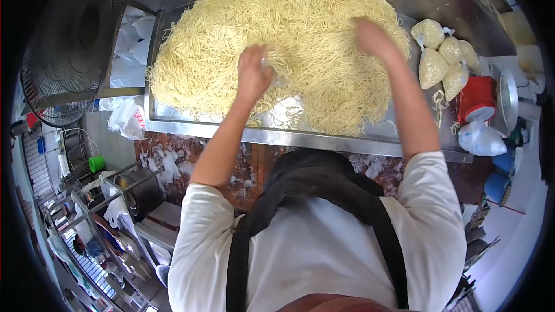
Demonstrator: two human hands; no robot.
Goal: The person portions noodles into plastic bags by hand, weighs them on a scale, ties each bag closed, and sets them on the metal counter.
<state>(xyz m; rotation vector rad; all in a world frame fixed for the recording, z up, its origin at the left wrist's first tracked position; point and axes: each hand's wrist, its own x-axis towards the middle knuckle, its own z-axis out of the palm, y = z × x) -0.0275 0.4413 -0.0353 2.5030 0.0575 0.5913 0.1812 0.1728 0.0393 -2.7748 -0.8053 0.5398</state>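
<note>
A wide heap of pale yellow noodles [219, 29] covers most of a metal table [266, 134]. My left hand [253, 72] is over the middle of the heap, its fingers curled around a clear plastic bag [278, 75] with some noodles at it. At the right part of the heap, my right hand [370, 34] touches the noodles; it is blurred and its fingertips are hard to make out.
Several tied bags of noodles [432, 68] lie at the table's right end, beside a red scale [476, 95] and a white plastic bag [482, 137]. A large fan [63, 63] stands at the left. Plastic bags [126, 117] hang near the left edge.
</note>
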